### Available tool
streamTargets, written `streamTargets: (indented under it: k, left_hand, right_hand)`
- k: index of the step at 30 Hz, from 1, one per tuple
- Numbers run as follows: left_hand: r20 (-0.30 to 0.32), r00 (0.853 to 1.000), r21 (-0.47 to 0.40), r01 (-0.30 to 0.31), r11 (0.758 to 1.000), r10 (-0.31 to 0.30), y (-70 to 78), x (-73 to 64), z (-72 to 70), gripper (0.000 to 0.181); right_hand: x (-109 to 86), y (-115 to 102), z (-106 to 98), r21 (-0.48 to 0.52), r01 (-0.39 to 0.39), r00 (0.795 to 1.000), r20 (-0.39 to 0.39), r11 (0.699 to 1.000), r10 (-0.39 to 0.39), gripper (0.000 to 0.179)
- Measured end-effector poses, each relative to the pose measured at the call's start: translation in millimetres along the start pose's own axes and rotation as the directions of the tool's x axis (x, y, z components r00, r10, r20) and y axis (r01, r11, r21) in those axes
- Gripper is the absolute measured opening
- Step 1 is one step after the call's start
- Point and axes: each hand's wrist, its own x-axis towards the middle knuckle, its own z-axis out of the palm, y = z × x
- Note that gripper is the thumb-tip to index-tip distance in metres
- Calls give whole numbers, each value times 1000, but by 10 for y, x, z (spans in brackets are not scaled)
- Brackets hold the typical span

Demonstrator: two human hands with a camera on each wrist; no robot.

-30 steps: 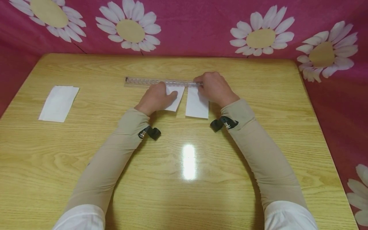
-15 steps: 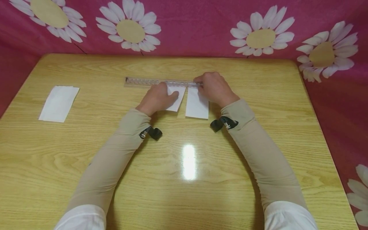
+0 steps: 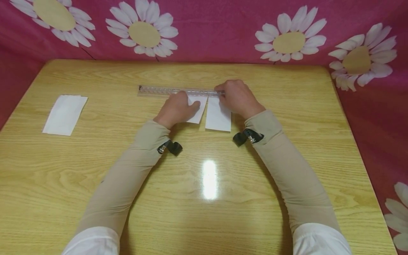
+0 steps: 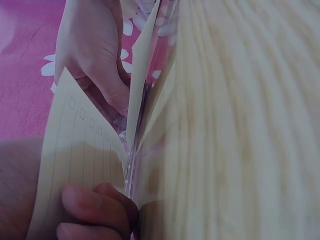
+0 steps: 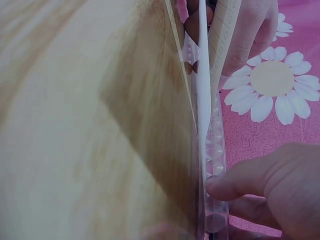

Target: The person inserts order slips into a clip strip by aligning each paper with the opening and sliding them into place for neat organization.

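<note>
Near the back of the table lies a long clear plastic binder strip (image 3: 156,90) with a row of rings (image 5: 216,145). My left hand (image 3: 175,109) pinches a small white sheet (image 3: 198,110) against the strip's front side; thumb and fingers are on opposite faces. In the left wrist view, this sheet's lined face (image 4: 75,135) shows a row of little boxes. My right hand (image 3: 240,97) grips the strip's right end, its thumb on the rings. A second white sheet (image 3: 218,117) hangs from the strip beside the right hand. Whether the left sheet's edge sits on the rings cannot be told.
A white stack of paper (image 3: 65,115) lies at the left of the wooden table (image 3: 178,212). Pink cloth (image 3: 216,32) with large daisies hangs behind the table's back edge and along the right side.
My left hand has slid slightly right with its sheet, so the gap between the two sheets is narrower. My right hand, the strip and the right sheet have stayed nearly still.
</note>
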Motion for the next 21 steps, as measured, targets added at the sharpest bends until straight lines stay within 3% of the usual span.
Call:
streamTargets:
  k: [14,21]
  left_hand:
    - [0,1000,-9,11,1000,-11,55,-46,-13,43]
    - [11,1000,6,4,1000,-4,71,-60,-29,53]
  right_hand:
    - [-5,-11,1,4,4,1000,-7,1000,-4,35]
    - [-7,-4,4,1,4,1000,-6,1000,-4,35]
